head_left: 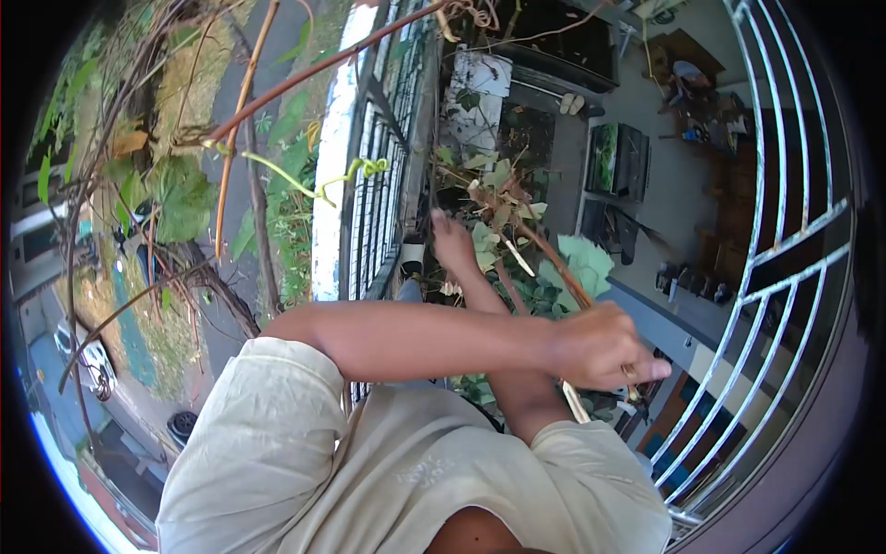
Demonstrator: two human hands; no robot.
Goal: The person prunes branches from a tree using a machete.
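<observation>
My left arm crosses in front of my chest to the right. At its end my left hand (609, 349) is closed in a fist around a brown woody stem (565, 268), with the thumb sticking out to the right. Pale cut stem shows below the fist. Farther off, beneath the crossing arm, my right hand (452, 238) reaches out beside a bunch of leafy vine (503, 198). Its fingers look closed, but what they hold is hidden. A large green leaf (587, 266) hangs just above my left hand.
A white-topped wall with a metal grille (374, 175) runs along the left of my right hand. Tangled vines (138, 185) hang at the left, over a yard. A curved white railing (766, 268) stands at the right. Below lie a pair of shoes (572, 103) and household items.
</observation>
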